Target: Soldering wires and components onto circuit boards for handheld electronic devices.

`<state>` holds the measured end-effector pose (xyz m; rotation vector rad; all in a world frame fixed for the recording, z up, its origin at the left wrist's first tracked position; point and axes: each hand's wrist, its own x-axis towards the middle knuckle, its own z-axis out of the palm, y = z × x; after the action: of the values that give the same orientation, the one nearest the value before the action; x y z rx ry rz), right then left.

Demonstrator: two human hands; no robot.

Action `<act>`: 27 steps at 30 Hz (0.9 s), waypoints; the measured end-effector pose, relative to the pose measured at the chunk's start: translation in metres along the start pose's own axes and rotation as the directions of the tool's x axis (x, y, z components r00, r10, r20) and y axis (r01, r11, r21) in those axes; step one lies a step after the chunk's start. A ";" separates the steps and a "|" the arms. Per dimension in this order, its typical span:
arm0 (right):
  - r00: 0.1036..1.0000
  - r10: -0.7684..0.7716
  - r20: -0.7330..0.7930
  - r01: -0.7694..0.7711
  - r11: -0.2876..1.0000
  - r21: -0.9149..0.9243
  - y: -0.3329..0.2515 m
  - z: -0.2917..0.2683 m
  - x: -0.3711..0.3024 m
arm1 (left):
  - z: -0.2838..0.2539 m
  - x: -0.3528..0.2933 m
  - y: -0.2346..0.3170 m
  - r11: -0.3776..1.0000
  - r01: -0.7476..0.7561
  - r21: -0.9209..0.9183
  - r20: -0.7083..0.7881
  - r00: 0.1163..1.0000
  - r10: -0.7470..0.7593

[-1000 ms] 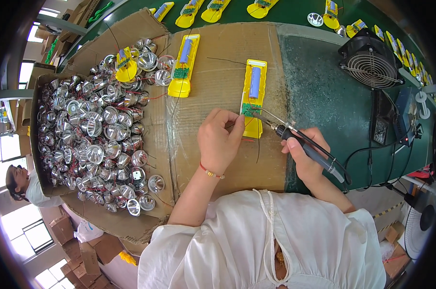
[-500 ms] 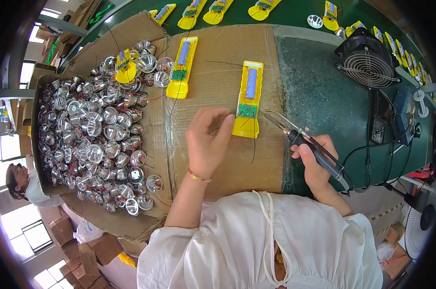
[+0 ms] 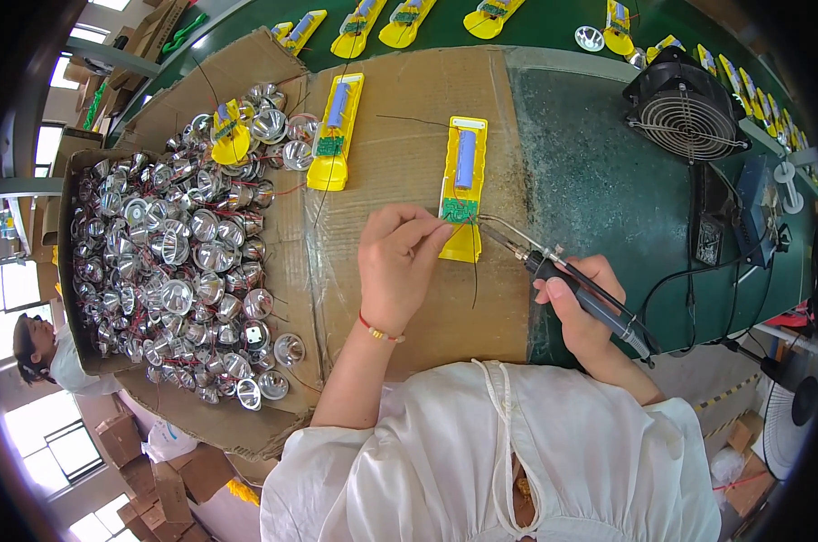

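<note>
A yellow flashlight housing [image 3: 464, 242] lies on the cardboard in front of me, with a blue cylindrical battery [image 3: 465, 161] and a green circuit board [image 3: 460, 210]. My left hand [image 3: 396, 269] is closed in a pinch at the board's near left edge, apparently on a thin wire that its fingertips partly hide. My right hand [image 3: 582, 312] grips a soldering iron [image 3: 539, 265] fitted with a thin curved metal tube. The tips of iron and tube reach the board's near right side, close to the left fingertips; exact contact is too small to tell. Dark wires trail from the housing.
A cardboard box of silvery reflector cups [image 3: 176, 289] with red wires stands at left. Another yellow housing [image 3: 328, 172] lies beside it, and one [image 3: 232, 143] rests on the cups. A black fan [image 3: 687, 122] and cables sit at right. More housings [image 3: 400, 34] line the back.
My left fingers have closed into a pinch and moved slightly right. The soldering iron has moved left, bringing its tip to the circuit board. The view has shifted slightly.
</note>
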<state>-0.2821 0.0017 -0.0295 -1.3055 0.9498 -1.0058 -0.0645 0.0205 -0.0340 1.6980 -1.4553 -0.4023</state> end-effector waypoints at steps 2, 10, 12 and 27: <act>1.000 -0.013 0.014 0.013 1.000 -0.004 0.001 0.000 0.002 | 0.003 0.003 0.002 0.996 -0.056 0.070 -0.048 0.997 0.060; 0.998 0.063 0.028 -0.062 0.998 -0.032 0.003 0.001 0.004 | 0.011 0.004 0.014 0.986 0.005 0.167 -0.075 0.997 0.008; 0.998 0.062 0.032 -0.061 0.998 -0.033 0.006 0.002 0.006 | 0.013 0.004 0.014 0.980 0.022 0.196 -0.077 0.997 -0.007; 0.998 0.054 -0.013 -0.053 0.997 0.054 0.000 0.002 0.010 | -0.007 -0.012 0.010 0.995 -0.002 0.102 -0.020 1.000 0.004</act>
<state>-0.2777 -0.0070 -0.0297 -1.2237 0.9578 -0.9943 -0.0689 0.0344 -0.0257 1.7755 -1.4857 -0.3126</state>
